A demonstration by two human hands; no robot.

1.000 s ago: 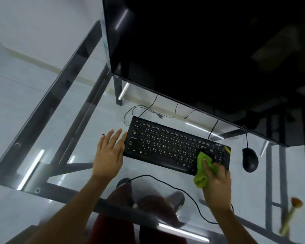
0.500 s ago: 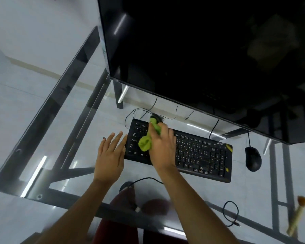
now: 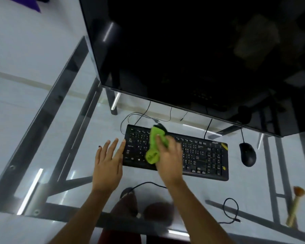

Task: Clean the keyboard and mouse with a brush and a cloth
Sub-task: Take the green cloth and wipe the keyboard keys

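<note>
Right hand [image 3: 169, 155] has its grip bunched around the green cloth [image 3: 154, 147], pressing it onto the left-centre keys of the keyboard [image 3: 201, 154]. Cloth is soft and limp, so hold it wadded in the palm, as here. Left hand [image 3: 108, 161] lies flat on the glass counter [image 3: 42, 120], fingers spread, touching the keyboard's left edge, probably bracing it; it looks light and may slide. Mouse [image 3: 247, 154] sits just right of the keyboard, brush [image 3: 295, 205] near the right corner, both untouched.

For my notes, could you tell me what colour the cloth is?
Bright lime green, clearest in the head view: the cloth is bunched in the right hand.
</note>
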